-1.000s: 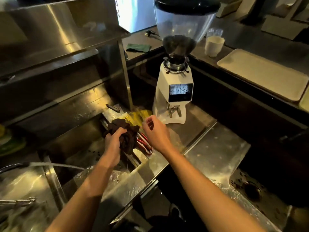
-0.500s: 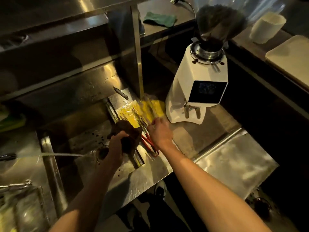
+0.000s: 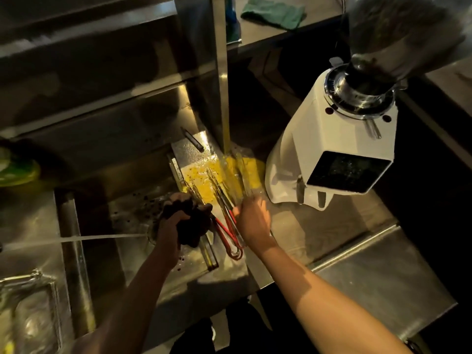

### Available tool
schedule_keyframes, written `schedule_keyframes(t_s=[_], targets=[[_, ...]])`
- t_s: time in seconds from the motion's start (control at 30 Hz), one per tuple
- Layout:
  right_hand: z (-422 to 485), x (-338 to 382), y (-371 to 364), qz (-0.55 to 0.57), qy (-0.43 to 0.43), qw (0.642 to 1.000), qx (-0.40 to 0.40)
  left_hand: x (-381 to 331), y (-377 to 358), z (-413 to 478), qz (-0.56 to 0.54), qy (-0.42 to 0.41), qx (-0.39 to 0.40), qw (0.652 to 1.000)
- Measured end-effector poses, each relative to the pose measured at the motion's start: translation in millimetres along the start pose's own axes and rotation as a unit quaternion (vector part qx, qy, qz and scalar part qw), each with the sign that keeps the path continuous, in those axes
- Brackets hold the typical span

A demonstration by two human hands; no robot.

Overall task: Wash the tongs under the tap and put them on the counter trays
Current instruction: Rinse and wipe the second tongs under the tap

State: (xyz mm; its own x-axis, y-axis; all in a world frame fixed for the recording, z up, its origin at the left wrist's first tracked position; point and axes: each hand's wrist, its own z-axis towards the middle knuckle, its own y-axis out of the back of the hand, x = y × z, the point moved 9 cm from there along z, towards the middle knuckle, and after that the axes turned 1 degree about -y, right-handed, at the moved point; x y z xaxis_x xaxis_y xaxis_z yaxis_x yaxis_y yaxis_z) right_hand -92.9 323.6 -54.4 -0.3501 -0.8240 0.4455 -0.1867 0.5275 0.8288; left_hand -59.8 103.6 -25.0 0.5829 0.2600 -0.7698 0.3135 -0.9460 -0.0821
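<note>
water stream (image 3: 76, 237): a thin jet crosses from the left edge, above the sink (image 3: 102, 208), and ends near the left wrist
left hand (image 3: 167, 226): clenched round a dark cloth (image 3: 191, 223), which bunches out above and below the fingers; it hangs over the sink's right edge, just beside the tongs
tongs (image 3: 231, 233): red-handled, they lie on the wet steel ledge between the two hands; the looped ends point toward the person and the metal arms reach out over a yellow mat (image 3: 245, 169)
right hand (image 3: 254, 221): back upward, fingertips at the tongs' metal arms; the fingers are blurred, so it seems to touch them, but I cannot tell whether it grasps them
green cloth (image 3: 273, 11): crumpled on the raised shelf behind, well apart from the hands
grinder (image 3: 332, 149): white body with a dark hopper on top, standing just right of the yellow mat
counter (image 3: 383, 272): bare steel to the right of the right forearm
</note>
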Motion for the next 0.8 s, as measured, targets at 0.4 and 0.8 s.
schedule_keyframes(t_s=[0.4,0.8], targets=[[-14,21,23,0.065,0.11,0.988,-0.087,-8,25,6,-0.073,0.007,0.053,0.996],[-64,180,-65,0.001,0.281,0.957,0.072,-33,163,2,-0.193,-0.04,0.005,0.98]])
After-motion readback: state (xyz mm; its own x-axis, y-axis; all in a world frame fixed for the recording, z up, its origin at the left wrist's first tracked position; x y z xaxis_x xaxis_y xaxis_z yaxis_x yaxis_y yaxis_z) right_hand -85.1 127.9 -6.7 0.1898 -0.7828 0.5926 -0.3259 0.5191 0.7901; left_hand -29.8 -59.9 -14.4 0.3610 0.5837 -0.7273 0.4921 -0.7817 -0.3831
